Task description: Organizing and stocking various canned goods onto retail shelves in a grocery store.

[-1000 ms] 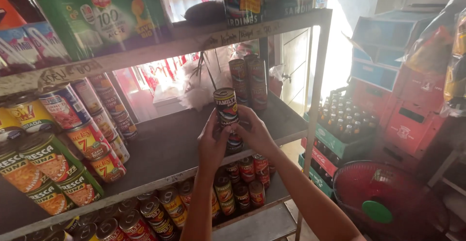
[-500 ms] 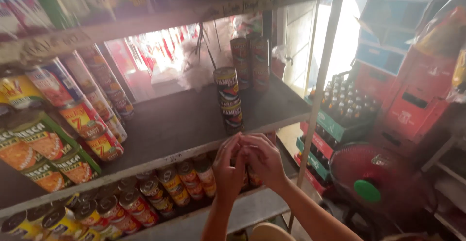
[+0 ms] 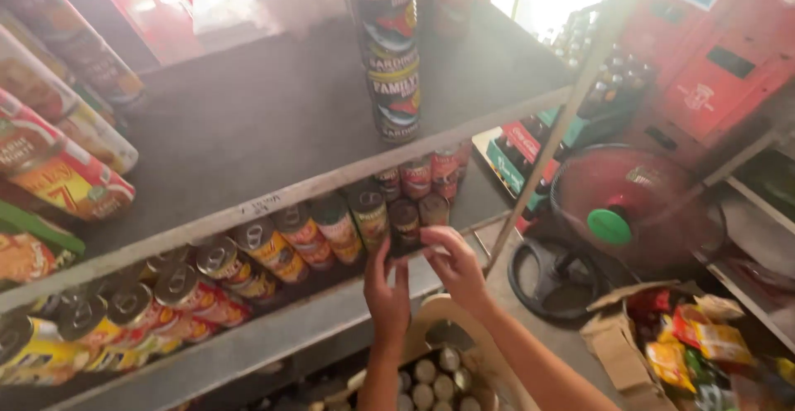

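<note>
Placing step, it seems: left hand [image 3: 387,293] and right hand [image 3: 454,264] raised at the front edge of the lower shelf [image 3: 273,341], fingers loosely curled around a dark tin can [image 3: 405,225] in the row of cans [image 3: 273,249] there, the can held between both hands. Above this shelf, a stack of dark cans [image 3: 389,47] upright on the upper shelf [image 3: 248,121]. Next move probably calling for a gentle push of the can into line, without tipping its neighbours.

I see my left hand [image 3: 386,293] and right hand [image 3: 454,267] bare, forearms uncovered, without sleeves, rings or watch.
</note>
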